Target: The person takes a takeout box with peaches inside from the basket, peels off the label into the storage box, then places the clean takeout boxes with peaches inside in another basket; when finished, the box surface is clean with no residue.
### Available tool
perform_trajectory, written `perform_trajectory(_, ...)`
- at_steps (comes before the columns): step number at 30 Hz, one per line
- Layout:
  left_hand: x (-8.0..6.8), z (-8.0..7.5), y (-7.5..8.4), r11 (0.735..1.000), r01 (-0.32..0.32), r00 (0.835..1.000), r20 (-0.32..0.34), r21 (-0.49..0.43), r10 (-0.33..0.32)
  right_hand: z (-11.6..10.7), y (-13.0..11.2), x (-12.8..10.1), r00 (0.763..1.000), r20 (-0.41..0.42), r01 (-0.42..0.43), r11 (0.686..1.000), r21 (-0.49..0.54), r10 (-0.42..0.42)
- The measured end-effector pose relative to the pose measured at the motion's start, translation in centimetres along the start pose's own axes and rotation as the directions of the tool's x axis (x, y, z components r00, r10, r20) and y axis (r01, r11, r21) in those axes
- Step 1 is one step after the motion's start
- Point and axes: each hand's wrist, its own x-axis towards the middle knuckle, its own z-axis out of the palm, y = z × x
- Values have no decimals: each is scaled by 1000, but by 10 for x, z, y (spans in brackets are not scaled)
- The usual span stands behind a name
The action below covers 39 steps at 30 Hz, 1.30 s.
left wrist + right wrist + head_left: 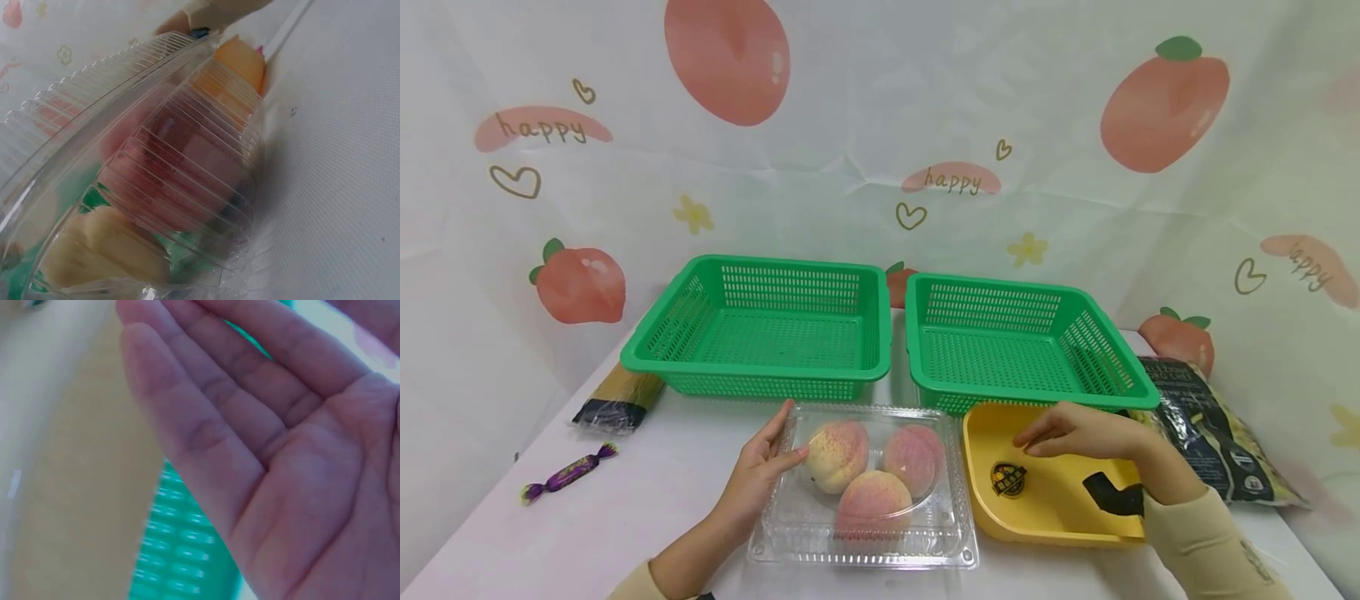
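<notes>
A clear plastic clamshell container (850, 554) holds three pink and pale-yellow peaches (875, 504). It lies at the front middle of the white table, left of the yellow basin (1045, 529). My left hand (756, 475) grips the container's left side, with the thumb over the lid's edge. Close up in the left wrist view, peaches (175, 156) show through the ribbed plastic wall. My right hand (1078, 432) hangs over the yellow basin with loosely bent fingers and holds nothing. Its bare palm (319, 487) shows in the right wrist view.
Two green slotted baskets (760, 379) (1030, 396) stand behind. A dark-labelled packet (617, 404) and a purple wrapped candy (571, 473) lie at left. A large black bag (1210, 433) lies at right. A peach-printed cloth (850, 125) hangs behind the table.
</notes>
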Motion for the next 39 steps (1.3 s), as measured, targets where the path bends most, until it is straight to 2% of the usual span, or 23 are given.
perform_trajectory(5, 0, 0, 0, 1000, -3, 1000, 3, 5, 3, -4, -12, -7, 999, -20, 51, 998, 38, -50)
perform_trajectory(10, -1, 0, 0, 1000, -4, 1000, 6, 6, 4, -9, -21, -4, 990, -30, 139, 988, 59, -138)
perform_trajectory(15, -1, -1, 0, 1000, -1, 1000, -2, 10, 1, -14, -33, 9, 979, -42, 200, 978, 58, -197)
perform_trajectory(20, 0, 0, 0, 1000, 1, 1000, -5, 12, -1, -21, -44, 30, 970, -12, 242, 968, 66, -242)
perform_trajectory(31, 1, 0, 0, 1000, -1, 1000, -3, 3, 1, -34, -71, 81, 974, -2, 223, 966, 134, -224)
perform_trajectory(39, 0, 0, 0, 1000, -2, 1000, -6, 7, 2, -42, -89, 112, 978, -55, 208, 969, 135, -203)
